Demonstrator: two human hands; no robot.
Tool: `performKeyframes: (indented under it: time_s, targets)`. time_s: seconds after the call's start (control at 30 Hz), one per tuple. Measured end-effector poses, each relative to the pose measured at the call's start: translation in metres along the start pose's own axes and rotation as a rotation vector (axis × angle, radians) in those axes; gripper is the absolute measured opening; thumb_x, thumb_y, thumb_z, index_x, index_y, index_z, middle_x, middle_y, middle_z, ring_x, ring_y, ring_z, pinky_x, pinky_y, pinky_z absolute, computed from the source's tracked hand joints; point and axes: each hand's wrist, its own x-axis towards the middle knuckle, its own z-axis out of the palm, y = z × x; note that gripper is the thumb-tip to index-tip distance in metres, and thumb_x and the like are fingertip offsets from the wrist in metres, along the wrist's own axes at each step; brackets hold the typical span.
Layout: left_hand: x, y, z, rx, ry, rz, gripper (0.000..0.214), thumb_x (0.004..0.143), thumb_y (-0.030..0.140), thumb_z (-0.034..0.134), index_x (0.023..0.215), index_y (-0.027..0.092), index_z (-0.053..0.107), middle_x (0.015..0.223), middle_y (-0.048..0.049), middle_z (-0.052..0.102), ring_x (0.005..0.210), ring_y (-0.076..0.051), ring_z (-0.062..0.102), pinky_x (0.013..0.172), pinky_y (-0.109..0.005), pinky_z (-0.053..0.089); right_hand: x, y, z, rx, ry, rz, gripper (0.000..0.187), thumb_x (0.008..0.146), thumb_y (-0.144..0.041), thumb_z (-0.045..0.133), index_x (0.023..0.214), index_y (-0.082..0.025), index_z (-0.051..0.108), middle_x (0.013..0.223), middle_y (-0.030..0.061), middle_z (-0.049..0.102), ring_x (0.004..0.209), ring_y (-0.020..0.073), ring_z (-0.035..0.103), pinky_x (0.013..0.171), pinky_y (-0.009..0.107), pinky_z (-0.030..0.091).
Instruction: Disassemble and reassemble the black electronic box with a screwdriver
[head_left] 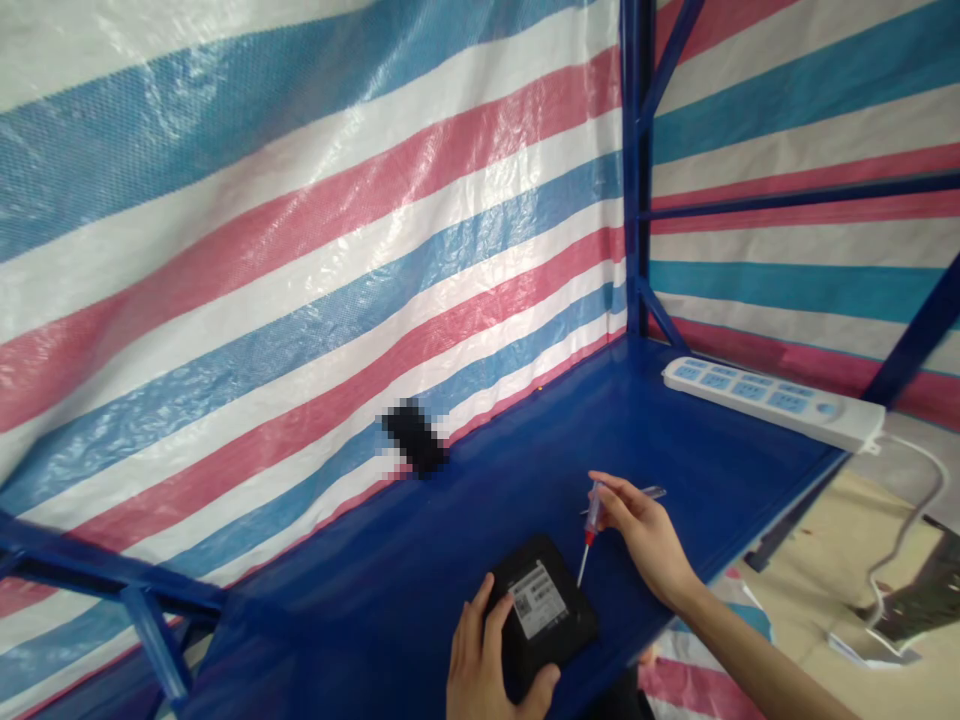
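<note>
A flat black box-shaped device (pixel 574 622) with a white printed label (pixel 538 600) lies on the blue tabletop near its front edge. My left hand (pixel 487 660) holds it from the left, fingers along its left side and the thumb over its near part. Between the thumb and fingers of my right hand (pixel 641 535) is a screwdriver (pixel 593 512) with a clear handle and a red collar. Its shaft points down, the tip at the device's right edge; whether they touch I cannot tell. A second slim, clear-handled tool (pixel 655 492) lies on the table, partly hidden behind my right hand.
A white power strip (pixel 776 398) lies at the table's (pixel 570 430) right end, its cable hanging down. Blue metal posts (pixel 634 180) and striped plastic sheeting (pixel 337 290) enclose the back and right. A blurred-out black item (pixel 416 440) is by the back edge.
</note>
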Motion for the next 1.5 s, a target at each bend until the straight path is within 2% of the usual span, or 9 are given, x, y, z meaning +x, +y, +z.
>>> performKeyframes:
  time_s: [0.23,0.37,0.47,0.57,0.67,0.93,1.07,1.27,1.5]
  targets:
    - [0.003,0.001,-0.002,0.034,0.024,-0.005,0.062,0.068,0.024,0.069,0.128,0.026,0.055,0.142,-0.0096,0.057,0.124,-0.032,0.059,0.098,-0.048,0.054,0.004,0.005,-0.004,0.003,-0.095,-0.007,0.053,0.077,-0.062,0.066,0.104,-0.017,0.071,0.072,0.0034,0.072,0.053,0.0179,0.063,0.059,0.035,0.056]
    - [0.003,0.009,-0.007,0.05,-0.007,-0.08,0.064,0.068,0.021,0.07,0.129,0.025,0.055,0.146,-0.0086,0.053,0.129,-0.031,0.055,0.103,-0.046,0.051,0.005,0.008,-0.005,0.01,-0.128,-0.016,0.052,0.079,-0.062,0.064,0.105,-0.017,0.07,0.076,0.0045,0.074,0.056,0.0188,0.065,0.06,0.036,0.057]
    - [0.004,0.015,-0.01,0.082,-0.049,-0.143,0.068,0.068,0.019,0.07,0.133,0.024,0.053,0.149,-0.0088,0.05,0.136,-0.033,0.047,0.11,-0.05,0.045,0.004,0.01,-0.006,0.012,-0.136,-0.021,0.052,0.08,-0.062,0.064,0.106,-0.017,0.07,0.076,0.0044,0.073,0.057,0.0193,0.065,0.061,0.036,0.057]
    - [0.005,0.017,-0.012,0.101,-0.089,-0.185,0.077,0.072,0.022,0.069,0.144,0.02,0.043,0.152,-0.0117,0.046,0.144,-0.037,0.034,0.113,-0.06,0.036,0.003,0.011,-0.006,0.015,-0.146,-0.027,0.052,0.08,-0.061,0.064,0.106,-0.017,0.069,0.074,0.0038,0.071,0.056,0.0189,0.064,0.06,0.035,0.056]
    - [0.008,0.018,-0.016,0.082,-0.154,-0.176,0.079,0.077,0.025,0.065,0.149,0.018,0.034,0.155,-0.0134,0.041,0.145,-0.035,0.032,0.116,-0.062,0.029,0.002,0.012,-0.007,0.017,-0.142,-0.036,0.053,0.08,-0.062,0.064,0.107,-0.016,0.068,0.075,0.0039,0.071,0.056,0.0183,0.063,0.06,0.034,0.056]
    - [0.012,0.023,-0.022,0.055,-0.245,-0.273,0.075,0.084,0.029,0.059,0.152,0.018,0.029,0.159,-0.0109,0.034,0.147,-0.036,0.024,0.117,-0.061,0.028,0.001,0.014,-0.006,0.012,-0.109,-0.048,0.057,0.079,-0.062,0.064,0.109,-0.014,0.068,0.074,0.0041,0.07,0.056,0.0178,0.062,0.061,0.034,0.054]
    - [0.013,0.025,-0.023,0.049,-0.255,-0.244,0.073,0.087,0.034,0.058,0.152,0.019,0.03,0.159,-0.0108,0.034,0.147,-0.035,0.027,0.117,-0.06,0.029,0.0,0.013,-0.006,-0.022,-0.093,-0.043,0.059,0.078,-0.062,0.064,0.109,-0.013,0.071,0.077,0.0069,0.074,0.056,0.0173,0.061,0.063,0.034,0.053]
    - [0.015,0.028,-0.025,0.088,-0.283,-0.179,0.076,0.091,0.046,0.053,0.153,0.015,0.024,0.16,-0.0127,0.03,0.147,-0.031,0.028,0.119,-0.057,0.024,0.0,0.012,-0.007,-0.093,-0.081,-0.05,0.06,0.075,-0.06,0.066,0.113,-0.013,0.072,0.086,0.0099,0.078,0.073,0.0229,0.068,0.071,0.036,0.053]
    - [0.019,0.031,-0.031,0.078,-0.359,-0.228,0.08,0.091,0.052,0.052,0.153,0.01,0.025,0.162,-0.013,0.024,0.149,-0.031,0.021,0.122,-0.054,0.018,-0.002,0.014,-0.005,-0.168,-0.13,-0.054,0.056,0.073,-0.06,0.067,0.105,-0.015,0.076,0.082,0.0103,0.078,0.079,0.0268,0.071,0.066,0.034,0.053]
